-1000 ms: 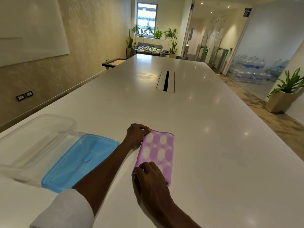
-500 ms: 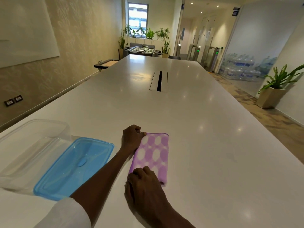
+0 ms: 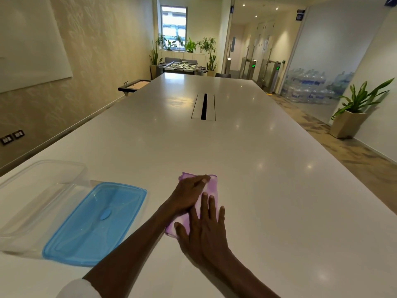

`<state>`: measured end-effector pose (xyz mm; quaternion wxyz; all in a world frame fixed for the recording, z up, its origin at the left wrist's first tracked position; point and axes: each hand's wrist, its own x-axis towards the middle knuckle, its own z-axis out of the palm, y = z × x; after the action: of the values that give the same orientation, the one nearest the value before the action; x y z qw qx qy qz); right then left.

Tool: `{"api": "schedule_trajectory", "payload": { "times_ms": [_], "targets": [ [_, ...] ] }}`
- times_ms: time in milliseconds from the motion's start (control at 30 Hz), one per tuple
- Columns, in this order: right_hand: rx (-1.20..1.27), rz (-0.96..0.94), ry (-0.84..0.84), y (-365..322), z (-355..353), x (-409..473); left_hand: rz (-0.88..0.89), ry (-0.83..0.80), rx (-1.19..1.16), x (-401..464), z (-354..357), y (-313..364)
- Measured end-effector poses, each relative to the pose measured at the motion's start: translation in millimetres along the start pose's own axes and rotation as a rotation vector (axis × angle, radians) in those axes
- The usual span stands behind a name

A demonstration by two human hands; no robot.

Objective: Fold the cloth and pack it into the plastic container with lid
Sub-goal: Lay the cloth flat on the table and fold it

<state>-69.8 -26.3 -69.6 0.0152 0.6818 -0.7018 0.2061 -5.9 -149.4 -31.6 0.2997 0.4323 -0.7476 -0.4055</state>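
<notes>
Both hands flat, fingers spread: left hand and right hand pressing folded purple cloth on worktop; blue lid left.

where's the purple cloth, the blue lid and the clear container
purple cloth (image 3: 211, 191): head view, bare right edge.
blue lid (image 3: 94, 224): head view, recessed middle panel.
clear container (image 3: 62, 166): head view, far rim.

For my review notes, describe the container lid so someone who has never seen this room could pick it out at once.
Start at the long white table that fills the room, and look to its near left corner. There a clear plastic container stands open, and the lid lies flat on the table against its right side, left of the purple cloth. It is the only translucent blue thing there, a shallow rounded rectangle with a small oval tab at its centre.
</notes>
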Motion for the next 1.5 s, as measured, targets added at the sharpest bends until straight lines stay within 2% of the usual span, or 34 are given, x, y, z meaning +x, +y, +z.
{"api": "schedule_trajectory", "payload": {
  "times_ms": [167, 367, 467, 567, 733, 900, 1033, 1200, 1300, 1400, 1500],
  "targets": [
    [0.01, -0.003, -0.021, -2.8, -5.1, 0.5, 0.115, -0.247, 0.508, 5.1, 2.8, -9.7],
    [0.071, -0.006, -0.104, 1.2, -8.0, 1.3, 0.069, -0.372, 0.698, 10.4, 0.5, -6.4],
    [0.089, -0.044, -0.229, 8.5, -14.5, 2.3, 0.082, -0.353, 0.719, 7.1, 1.2, -4.8],
    [0.125, -0.098, -0.28, 16.6, -32.0, -1.8, 0.083, -0.319, 0.723, 1.7, 1.5, -5.4],
    [0.195, 0.075, -0.3, 20.2, -71.8, -21.3, 0.073, -0.273, 0.772, -3.0, 6.3, -9.7],
    [0.245, 0.037, -0.347, 35.6, -85.1, -21.2, 0.051, -0.26, 0.764, -6.0, 8.3, -7.4],
    [0.35, -0.016, -0.264, 52.0, -69.5, -21.3, 0.037, -0.258, 0.752, -8.2, 8.3, -7.0],
    [0.421, -0.139, 0.021, 60.4, -56.9, -23.5, 0.03, -0.265, 0.768, -11.4, 9.2, -4.7],
    [0.405, -0.162, 0.011, 61.0, -58.5, -23.6, 0.03, -0.277, 0.777, -12.6, 9.8, -3.5],
    [0.316, -0.291, 0.007, 67.3, -63.6, -26.9, 0.048, -0.284, 0.746, -14.7, 8.7, -3.6],
    [0.373, -0.394, 0.014, 77.6, -72.2, -25.6, 0.083, -0.288, 0.667, -16.9, 5.4, -2.3]
  ]
}}
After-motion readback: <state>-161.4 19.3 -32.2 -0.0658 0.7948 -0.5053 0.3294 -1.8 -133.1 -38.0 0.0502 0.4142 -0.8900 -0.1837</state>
